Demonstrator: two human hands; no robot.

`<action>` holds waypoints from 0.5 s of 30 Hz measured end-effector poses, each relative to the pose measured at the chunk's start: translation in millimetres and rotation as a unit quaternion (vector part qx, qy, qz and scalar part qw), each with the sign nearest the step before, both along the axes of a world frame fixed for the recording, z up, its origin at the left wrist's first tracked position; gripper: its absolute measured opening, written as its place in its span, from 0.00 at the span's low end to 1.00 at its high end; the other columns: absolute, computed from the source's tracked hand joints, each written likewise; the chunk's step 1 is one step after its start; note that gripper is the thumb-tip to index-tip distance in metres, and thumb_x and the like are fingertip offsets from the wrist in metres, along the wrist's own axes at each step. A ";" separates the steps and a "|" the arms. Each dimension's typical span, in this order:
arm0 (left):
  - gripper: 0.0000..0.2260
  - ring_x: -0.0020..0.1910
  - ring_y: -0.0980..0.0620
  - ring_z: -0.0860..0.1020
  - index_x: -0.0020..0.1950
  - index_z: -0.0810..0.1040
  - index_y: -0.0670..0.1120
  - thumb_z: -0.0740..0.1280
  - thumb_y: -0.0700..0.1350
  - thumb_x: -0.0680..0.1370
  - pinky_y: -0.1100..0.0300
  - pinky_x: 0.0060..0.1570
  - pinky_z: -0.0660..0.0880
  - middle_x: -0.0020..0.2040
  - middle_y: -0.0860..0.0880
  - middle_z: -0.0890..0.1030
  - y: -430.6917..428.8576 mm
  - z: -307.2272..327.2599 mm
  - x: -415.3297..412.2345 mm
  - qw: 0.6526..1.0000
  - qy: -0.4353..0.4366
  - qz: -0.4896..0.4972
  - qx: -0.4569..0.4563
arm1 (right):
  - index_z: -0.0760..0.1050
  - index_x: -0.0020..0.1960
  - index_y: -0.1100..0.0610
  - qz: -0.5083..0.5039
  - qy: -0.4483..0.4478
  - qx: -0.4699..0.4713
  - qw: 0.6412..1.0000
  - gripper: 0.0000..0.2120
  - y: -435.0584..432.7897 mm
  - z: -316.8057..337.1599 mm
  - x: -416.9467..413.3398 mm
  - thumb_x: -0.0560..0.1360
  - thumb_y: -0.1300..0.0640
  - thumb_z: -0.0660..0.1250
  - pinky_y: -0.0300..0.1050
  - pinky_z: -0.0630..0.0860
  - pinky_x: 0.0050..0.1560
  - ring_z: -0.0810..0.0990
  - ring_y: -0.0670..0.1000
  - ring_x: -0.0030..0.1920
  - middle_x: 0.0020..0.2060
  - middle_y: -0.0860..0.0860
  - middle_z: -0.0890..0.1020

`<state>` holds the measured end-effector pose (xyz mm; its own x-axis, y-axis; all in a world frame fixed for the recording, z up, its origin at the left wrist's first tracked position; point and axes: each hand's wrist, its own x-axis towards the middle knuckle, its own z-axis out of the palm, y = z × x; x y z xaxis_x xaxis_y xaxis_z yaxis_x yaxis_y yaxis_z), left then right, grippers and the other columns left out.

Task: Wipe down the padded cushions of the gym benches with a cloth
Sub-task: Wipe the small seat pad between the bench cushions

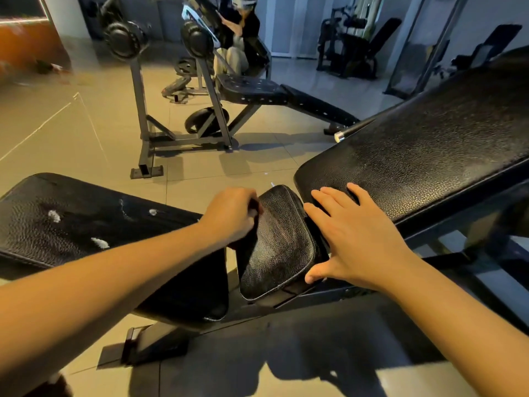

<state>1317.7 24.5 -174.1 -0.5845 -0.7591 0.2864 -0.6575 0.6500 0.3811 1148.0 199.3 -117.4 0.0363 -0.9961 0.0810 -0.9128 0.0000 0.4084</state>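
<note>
Your forearms point(114, 270) reach in from the near edge, and both hands sit on the bench. Your left hand point(232, 216) has its fingers point(246, 222) curled tight around a dark scrap. I judge it is the cloth point(253, 207), though little of it shows, pressed to the far left edge of the small middle cushion point(277, 247). Your right hand point(352, 236) lies flat, fingers spread and holding nothing: fingertips on the near end of the long back cushion point(429, 144), thumb at the small pad's right side. You look mid-wipe on that small pad. Next, draw the cloth toward you along it, then move left — the seat cushion point(86, 202) carries white flecks point(99, 243) that need rubbing.
</note>
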 end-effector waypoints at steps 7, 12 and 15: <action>0.09 0.54 0.46 0.79 0.55 0.79 0.47 0.68 0.41 0.76 0.56 0.50 0.73 0.52 0.48 0.83 52.0 10.2 25.0 0.997 -0.034 -0.061 0.023 | 0.73 0.72 0.58 0.011 0.006 -0.014 1.000 0.58 0.0 0.9 -1.6 0.56 0.18 0.64 0.66 0.66 0.73 0.72 0.60 0.73 0.70 0.60 0.75; 0.06 0.52 0.46 0.79 0.54 0.77 0.47 0.67 0.43 0.77 0.54 0.50 0.74 0.51 0.49 0.82 65.1 0.3 35.2 0.991 -0.077 -0.108 -0.012 | 0.73 0.72 0.58 0.014 0.013 -0.014 1.000 0.58 -1.6 -2.5 -2.3 0.55 0.18 0.64 0.67 0.66 0.72 0.72 0.60 0.72 0.70 0.59 0.76; 0.06 0.55 0.40 0.79 0.54 0.77 0.43 0.66 0.41 0.78 0.51 0.50 0.75 0.53 0.42 0.82 15.5 -5.9 17.8 0.997 -0.073 -0.007 -0.029 | 0.72 0.73 0.57 0.009 0.009 -0.006 1.000 0.59 -1.1 -2.2 -1.2 0.55 0.17 0.64 0.67 0.66 0.73 0.71 0.60 0.74 0.71 0.59 0.75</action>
<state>1335.6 40.0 -180.1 -0.6338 -0.7355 0.2396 -0.6941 0.6774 0.2434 1146.8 198.1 -119.6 0.0553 -0.9942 0.0927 -0.9055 -0.0108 0.4243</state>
